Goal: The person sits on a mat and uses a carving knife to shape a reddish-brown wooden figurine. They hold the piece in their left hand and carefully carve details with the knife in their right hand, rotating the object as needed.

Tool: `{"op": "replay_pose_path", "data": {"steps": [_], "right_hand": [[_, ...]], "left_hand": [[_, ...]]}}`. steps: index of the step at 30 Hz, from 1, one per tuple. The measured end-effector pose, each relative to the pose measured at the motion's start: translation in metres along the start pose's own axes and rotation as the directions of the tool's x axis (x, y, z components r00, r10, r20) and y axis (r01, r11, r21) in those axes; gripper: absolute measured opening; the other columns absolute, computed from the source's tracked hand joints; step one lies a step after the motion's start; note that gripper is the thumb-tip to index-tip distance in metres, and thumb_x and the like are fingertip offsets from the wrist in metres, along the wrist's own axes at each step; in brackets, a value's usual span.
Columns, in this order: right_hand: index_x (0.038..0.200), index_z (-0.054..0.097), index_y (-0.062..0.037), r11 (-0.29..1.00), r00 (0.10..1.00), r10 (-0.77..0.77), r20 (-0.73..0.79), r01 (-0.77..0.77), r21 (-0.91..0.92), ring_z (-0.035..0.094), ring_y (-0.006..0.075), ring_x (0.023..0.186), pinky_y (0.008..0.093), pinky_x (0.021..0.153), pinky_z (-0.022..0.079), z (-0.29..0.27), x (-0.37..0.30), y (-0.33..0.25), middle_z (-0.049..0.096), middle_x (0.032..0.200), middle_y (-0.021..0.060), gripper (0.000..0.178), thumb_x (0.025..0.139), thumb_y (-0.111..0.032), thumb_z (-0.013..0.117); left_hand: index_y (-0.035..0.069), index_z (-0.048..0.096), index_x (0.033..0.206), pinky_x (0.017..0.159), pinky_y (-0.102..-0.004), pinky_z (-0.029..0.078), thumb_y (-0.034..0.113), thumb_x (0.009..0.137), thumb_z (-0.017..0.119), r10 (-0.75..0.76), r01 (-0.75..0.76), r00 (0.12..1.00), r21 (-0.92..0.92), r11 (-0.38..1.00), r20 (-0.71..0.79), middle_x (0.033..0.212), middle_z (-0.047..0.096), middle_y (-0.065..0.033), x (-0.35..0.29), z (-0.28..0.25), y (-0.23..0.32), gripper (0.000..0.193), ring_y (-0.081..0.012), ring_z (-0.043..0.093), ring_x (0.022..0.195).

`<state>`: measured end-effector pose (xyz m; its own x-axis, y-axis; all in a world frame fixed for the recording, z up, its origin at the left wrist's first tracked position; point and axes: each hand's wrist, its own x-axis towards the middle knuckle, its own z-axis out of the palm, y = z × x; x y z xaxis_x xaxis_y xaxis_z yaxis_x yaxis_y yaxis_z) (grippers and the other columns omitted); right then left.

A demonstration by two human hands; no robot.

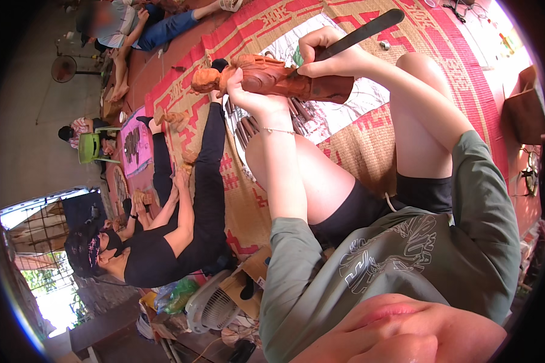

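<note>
My left hand point(252, 100) is closed around a reddish-brown carved wooden figurine point(266, 75), gripping it near its head end. The figurine lies sideways in the air above my knees, its head to the left and its base to the right. My right hand point(332, 53) is closed on a carving tool with a long, flat, dark handle point(369, 33), which slants up to the right. The hand rests by the figurine's upper side. The tool's working end is mostly hidden by my fingers, so I cannot tell its shape.
Under the figurine, several dark-handled tools point(246, 129) lie on a white patterned sheet point(360, 112) over a red and tan mat point(239, 199). At left sits a person in black point(157, 257) near pale wooden carvings point(174, 119). A fan point(218, 308) and cardboard box point(248, 284) stand nearby.
</note>
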<state>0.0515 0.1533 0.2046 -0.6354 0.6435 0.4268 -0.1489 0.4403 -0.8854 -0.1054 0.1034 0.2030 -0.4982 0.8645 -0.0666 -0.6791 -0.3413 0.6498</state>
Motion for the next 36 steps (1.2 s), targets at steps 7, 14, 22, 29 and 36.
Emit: {"op": "replay_pose_path", "data": {"steps": [7,14,22,29,36], "right_hand": [[0.054,0.042,-0.0031,0.996,0.999,0.009,0.036,-0.006,-0.09,0.039,0.0036,0.053,0.023,0.048,0.029,-0.004,0.0,0.0,0.04,0.052,-0.0032,0.024,0.067,-0.008,0.062],[0.054,0.04,-0.0042,0.998,0.999,0.047,0.002,-0.047,-0.033,0.036,0.0028,0.054,0.0227,0.049,0.028,-0.003,-0.003,0.005,0.038,0.055,-0.005,0.027,0.069,-0.004,0.063],[0.056,0.043,-0.0038,0.996,1.0,0.021,-0.01,-0.022,-0.092,0.038,0.003,0.054,0.0218,0.049,0.03,0.004,-0.001,-0.001,0.041,0.054,-0.0051,0.027,0.07,-0.008,0.066],[0.054,0.039,-0.0048,0.991,0.998,0.058,0.04,-0.052,-0.125,0.037,0.0021,0.052,0.0219,0.048,0.029,-0.006,-0.002,0.003,0.039,0.053,-0.0053,0.03,0.07,-0.006,0.064],[0.055,0.04,-0.0044,0.998,0.998,0.026,-0.049,-0.028,-0.05,0.038,0.0017,0.054,0.021,0.048,0.03,0.002,-0.002,0.005,0.04,0.055,-0.0053,0.029,0.07,-0.006,0.064]], "left_hand": [[0.001,0.049,0.096,0.074,-0.0438,0.047,0.031,0.07,0.046,-0.043,0.043,0.999,0.004,0.999,0.01,0.091,0.054,-0.0139,0.002,-0.004,0.0,0.04,-0.0288,0.056,0.084],[-0.001,0.049,0.095,0.073,-0.0453,0.047,0.032,0.07,0.045,-0.054,0.057,0.997,-0.049,0.997,0.063,0.088,0.054,-0.0152,0.004,-0.008,0.002,0.042,-0.0305,0.055,0.082],[0.001,0.048,0.096,0.074,-0.0407,0.047,0.029,0.07,0.046,-0.038,0.04,0.996,-0.016,0.999,0.079,0.089,0.054,-0.0136,0.005,-0.008,0.0,0.039,-0.0271,0.056,0.082],[-0.002,0.051,0.094,0.072,-0.0448,0.048,0.032,0.068,0.047,-0.042,0.043,0.999,-0.028,0.999,0.029,0.086,0.056,-0.0164,0.012,-0.01,-0.003,0.043,-0.0323,0.056,0.078],[-0.001,0.05,0.095,0.074,-0.0431,0.047,0.031,0.069,0.047,-0.024,0.025,0.999,-0.019,1.0,0.026,0.09,0.055,-0.0147,0.01,-0.012,-0.005,0.041,-0.0295,0.056,0.082]]}}
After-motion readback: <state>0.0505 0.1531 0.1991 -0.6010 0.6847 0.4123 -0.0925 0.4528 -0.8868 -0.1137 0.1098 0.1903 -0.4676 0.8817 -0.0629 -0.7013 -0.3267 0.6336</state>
